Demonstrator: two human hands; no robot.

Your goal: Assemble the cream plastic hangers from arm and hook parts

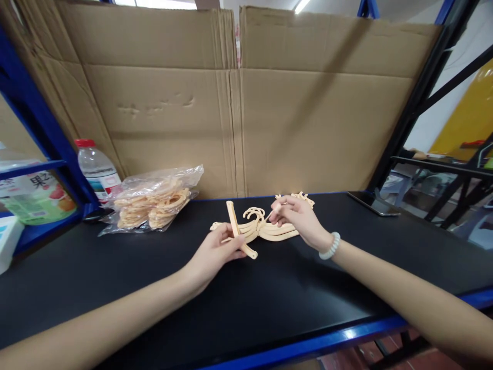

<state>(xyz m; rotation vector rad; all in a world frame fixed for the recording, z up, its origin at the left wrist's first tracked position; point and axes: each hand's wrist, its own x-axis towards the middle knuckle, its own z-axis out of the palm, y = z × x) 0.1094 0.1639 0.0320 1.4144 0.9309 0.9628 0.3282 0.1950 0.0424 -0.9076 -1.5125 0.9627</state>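
- One flat black tabletop (269, 303) with a blue edge, which is stretching before a tall brown cardboard screen (165, 118).
- One clear plastic bag (194, 177) of looped cream pieces (165, 210), which is lying at left beside a clear bottle with a red cap (98, 169).
- One bare left hand (221, 246), which is pinching a straight, narrow cream bar (235, 226) between thumb and fingers.
- Bar's long axis: slanting from far left to near right, its lower end pointing toward the person.
- One right hand (300, 218) with a pale coiled bracelet (330, 246), which is holding thumb and fingers together, seemingly on a slim cream piece (271, 213) too small to identify.
- One fan of cream hangers with curved hooks (275, 236), which is lying just beyond the bar, between the hands; the right fingertips are sitting nearer its hooks than the left. Contact there: cannot tell.
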